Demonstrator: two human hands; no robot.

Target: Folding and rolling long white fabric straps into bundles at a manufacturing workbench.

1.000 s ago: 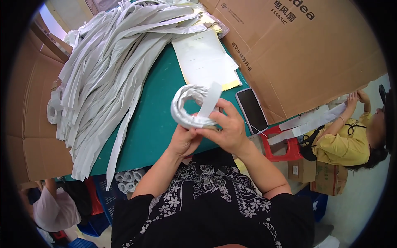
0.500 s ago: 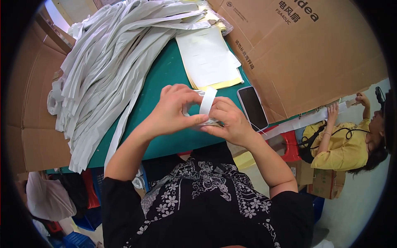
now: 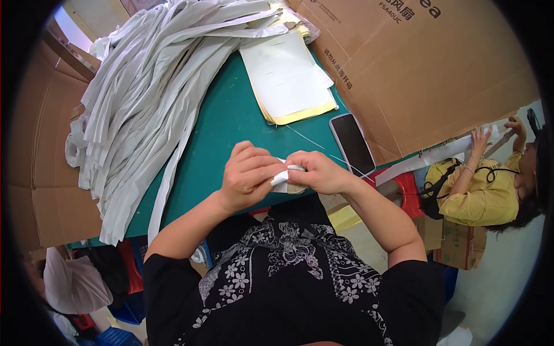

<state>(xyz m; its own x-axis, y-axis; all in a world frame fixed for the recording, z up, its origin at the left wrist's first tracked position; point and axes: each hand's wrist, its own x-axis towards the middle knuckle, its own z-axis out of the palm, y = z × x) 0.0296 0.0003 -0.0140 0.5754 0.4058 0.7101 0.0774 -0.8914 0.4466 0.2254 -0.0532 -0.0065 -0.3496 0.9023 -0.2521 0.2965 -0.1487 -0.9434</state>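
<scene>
White strip [image 3: 281, 176], folded small, is pinched by the fingers of both the left hand [image 3: 247, 179] and right hand [image 3: 321, 172]; a large pile of strips [image 3: 147, 98] waits on the tabletop [image 3: 231, 124].

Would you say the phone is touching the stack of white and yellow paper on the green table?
Apart. The head view shows a strip of green table between the phone and the paper stack.

Strip pile [image 3: 144, 98] on the table's [image 3: 231, 127] left half, overhanging the near edge. Papers [image 3: 288, 78] behind centre, phone [image 3: 352, 144] right of them, nearer. Cardboard [image 3: 427, 69] along the right side. Hands [image 3: 248, 176] over the near edge, folded strip [image 3: 281, 176] between them.
</scene>
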